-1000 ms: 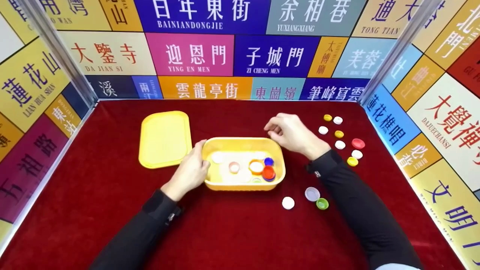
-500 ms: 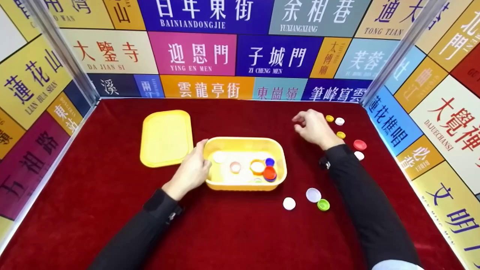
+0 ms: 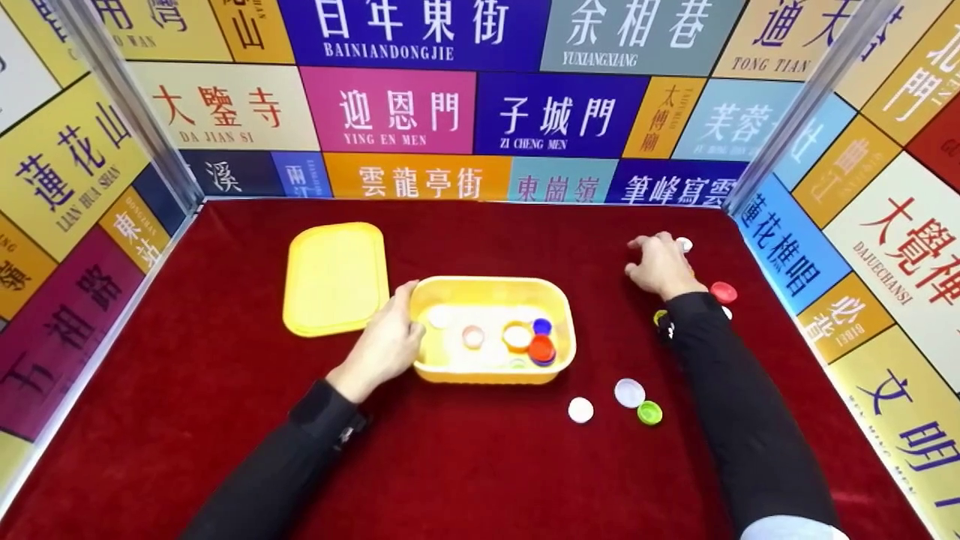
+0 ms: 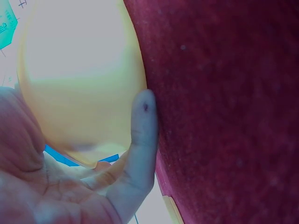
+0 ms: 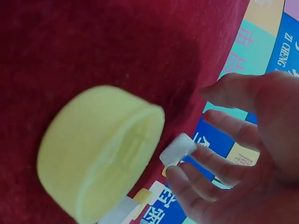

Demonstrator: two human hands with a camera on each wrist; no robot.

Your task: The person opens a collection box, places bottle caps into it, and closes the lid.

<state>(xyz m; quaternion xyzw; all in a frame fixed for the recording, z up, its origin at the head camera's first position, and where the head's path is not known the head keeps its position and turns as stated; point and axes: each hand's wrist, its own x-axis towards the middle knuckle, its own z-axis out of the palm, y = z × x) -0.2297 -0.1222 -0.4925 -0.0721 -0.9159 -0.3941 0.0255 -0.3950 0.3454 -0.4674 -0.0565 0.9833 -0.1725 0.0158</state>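
Note:
My left hand [image 3: 382,341] grips the left end of a yellow plastic box [image 3: 491,373]; its fingers also show around the wall in the left wrist view. Inside the box lie several bottle caps, among them a red cap [image 3: 541,349], a blue cap [image 3: 541,326] and an orange-rimmed cap [image 3: 517,337]. At the back right, my right hand [image 3: 661,266] hovers low over scattered caps, thumb and index finger apart. In the right wrist view, a white cap [image 5: 178,149] appears by its fingertips; contact is unclear. A yellow cap [image 5: 93,149] looms large, closer to the wrist.
A yellow lid [image 3: 336,279] lies left of the box. Nearer the front are a white cap [image 3: 580,410], a grey cap [image 3: 629,393] and a green cap [image 3: 649,412]. A red cap [image 3: 724,292] sits right of my right hand. Printed panels [image 3: 397,109] enclose the table.
My right hand has moved right from beside the box's back corner to the scattered caps, covering several of them. My left hand stays on the box.

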